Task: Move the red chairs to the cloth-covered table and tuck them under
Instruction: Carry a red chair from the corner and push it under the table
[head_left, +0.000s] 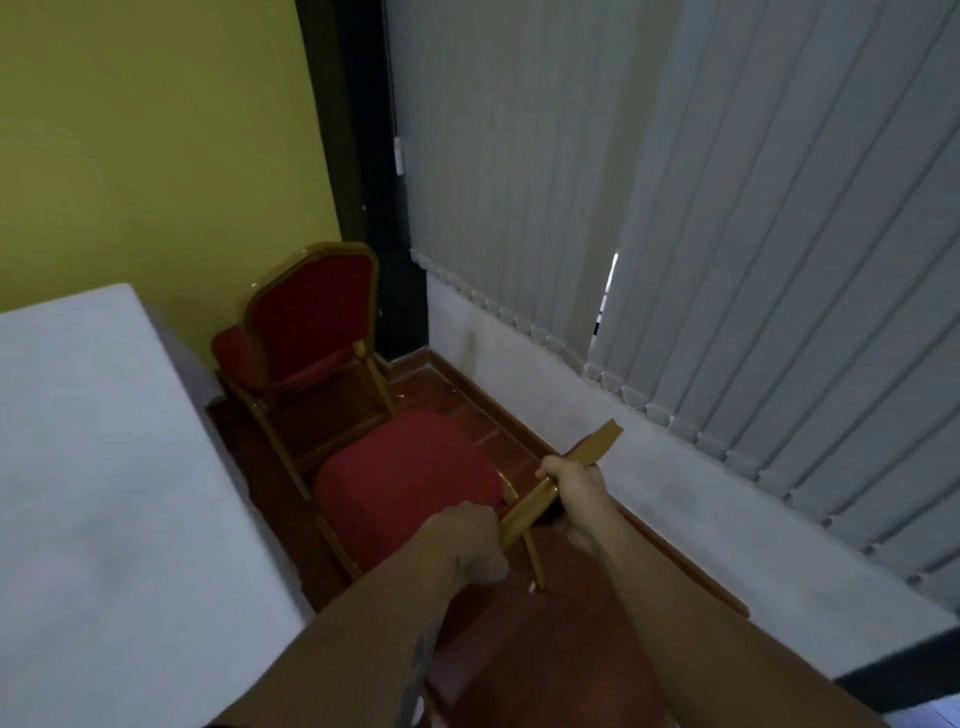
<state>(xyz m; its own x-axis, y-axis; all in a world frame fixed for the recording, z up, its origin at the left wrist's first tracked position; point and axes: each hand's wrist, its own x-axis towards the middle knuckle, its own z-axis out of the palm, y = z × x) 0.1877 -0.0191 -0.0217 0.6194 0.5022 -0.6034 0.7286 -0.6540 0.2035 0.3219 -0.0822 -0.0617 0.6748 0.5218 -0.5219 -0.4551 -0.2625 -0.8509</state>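
Low in the centre of the frame, the left hand (470, 540) is curled tight around the lower end of the gold top rail (558, 491) of the near red chair (402, 483), fingers fully wrapped. Just up and to the right, the right hand (574, 491) is likewise closed around the same rail, thumb side toward the seat. The rail runs diagonally toward the right, so the backrest is seen nearly edge-on, and its red padding is mostly hidden. The seat cushion faces the cloth-covered table (98, 493), which fills the left side; the seat's left edge lies just beside the hanging cloth. The picture is somewhat blurred. Farther back, a second red chair (306, 322) stands against the yellow wall (156, 145), its seat partly under the table. Grey vertical blinds (727, 208) cover the upper right.
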